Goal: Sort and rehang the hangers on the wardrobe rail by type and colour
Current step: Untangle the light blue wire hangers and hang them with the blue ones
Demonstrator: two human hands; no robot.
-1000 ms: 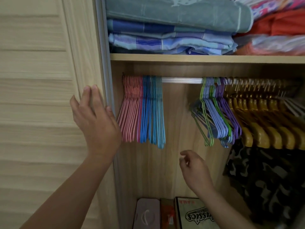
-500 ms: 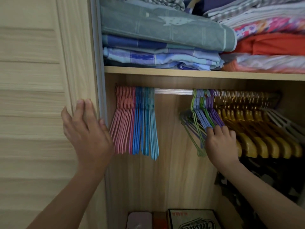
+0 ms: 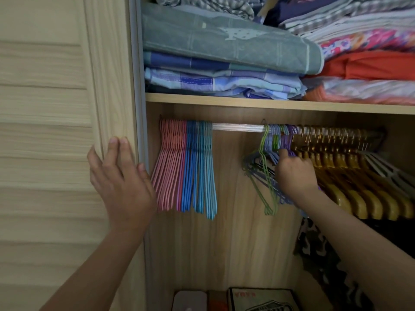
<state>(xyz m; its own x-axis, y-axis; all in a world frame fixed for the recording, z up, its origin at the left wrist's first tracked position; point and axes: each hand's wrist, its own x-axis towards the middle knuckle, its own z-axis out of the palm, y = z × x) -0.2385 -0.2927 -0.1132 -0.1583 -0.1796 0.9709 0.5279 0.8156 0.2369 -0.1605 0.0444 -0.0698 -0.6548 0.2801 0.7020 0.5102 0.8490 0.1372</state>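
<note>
A silver rail (image 3: 235, 127) runs under the shelf. At its left end hang several pink hangers (image 3: 167, 167), then several blue ones (image 3: 199, 169). Further right is a mixed bunch of green, lilac and purple wire hangers (image 3: 266, 153), then a row of wooden hangers (image 3: 350, 176) and some grey ones (image 3: 386, 169). My right hand (image 3: 294, 173) reaches into the mixed bunch, fingers curled among the purple and lilac hangers. My left hand (image 3: 121, 178) rests flat with straight fingers on the edge of the wardrobe door (image 3: 107, 86).
A wooden shelf (image 3: 269, 104) above the rail carries folded bedding (image 3: 224, 48). A camouflage garment (image 3: 318, 254) hangs at the lower right. Boxes (image 3: 258, 299) stand on the wardrobe floor.
My right hand rose from below the rail into the mixed bunch of wire hangers and closed on them. My left hand stayed on the door edge. The view tilted upward.
</note>
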